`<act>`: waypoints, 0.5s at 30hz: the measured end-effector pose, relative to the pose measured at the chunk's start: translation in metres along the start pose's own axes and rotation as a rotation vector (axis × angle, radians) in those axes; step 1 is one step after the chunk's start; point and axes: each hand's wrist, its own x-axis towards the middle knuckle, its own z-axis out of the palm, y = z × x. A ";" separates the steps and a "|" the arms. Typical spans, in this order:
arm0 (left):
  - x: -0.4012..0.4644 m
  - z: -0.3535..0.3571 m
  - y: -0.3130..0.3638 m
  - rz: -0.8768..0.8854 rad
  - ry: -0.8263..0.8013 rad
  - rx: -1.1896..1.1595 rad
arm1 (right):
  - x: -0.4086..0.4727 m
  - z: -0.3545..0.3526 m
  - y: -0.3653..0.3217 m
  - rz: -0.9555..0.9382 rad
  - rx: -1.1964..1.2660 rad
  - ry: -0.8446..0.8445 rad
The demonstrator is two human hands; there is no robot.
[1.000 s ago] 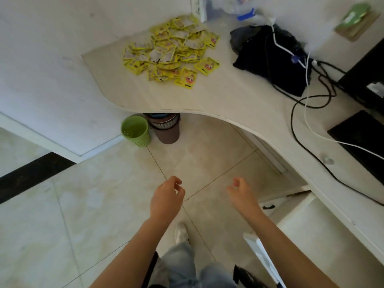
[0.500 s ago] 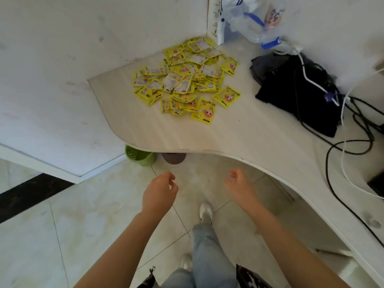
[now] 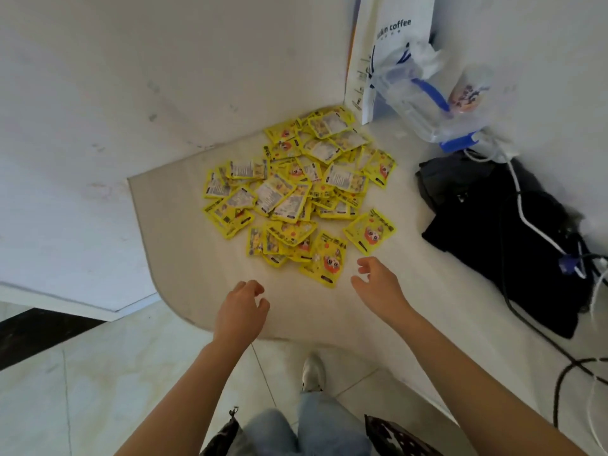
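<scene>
A loose pile of several small yellow snack packets (image 3: 296, 189) lies on the pale curved desk top (image 3: 177, 232), near the wall corner. One packet (image 3: 370, 230) lies apart at the pile's right edge, and another packet (image 3: 325, 261) sits at the front. My left hand (image 3: 241, 311) hovers over the desk's front edge with loosely curled fingers and holds nothing. My right hand (image 3: 378, 284) hangs just in front of the nearest packets, fingers relaxed, empty.
A black bag (image 3: 500, 238) with white and black cables (image 3: 533, 232) over it lies to the right. A clear plastic bag (image 3: 424, 97) and a white coffee paper bag (image 3: 391, 44) stand in the corner. Tiled floor (image 3: 98, 373) and my shoe (image 3: 312, 373) are below.
I have stepped closer to the desk. Both hands rose from over the floor to over the desk's front, near the packets. The green bin under the desk is out of sight.
</scene>
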 end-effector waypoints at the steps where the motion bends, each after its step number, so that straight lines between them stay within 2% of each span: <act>1: 0.010 -0.002 0.003 -0.013 -0.004 0.012 | 0.012 -0.005 -0.004 -0.017 -0.037 -0.008; 8: 0.081 -0.023 0.009 -0.021 0.026 0.049 | 0.084 -0.023 -0.021 -0.241 -0.452 -0.064; 15: 0.156 -0.051 0.013 -0.072 0.040 0.067 | 0.132 -0.025 -0.027 -0.272 -0.720 -0.064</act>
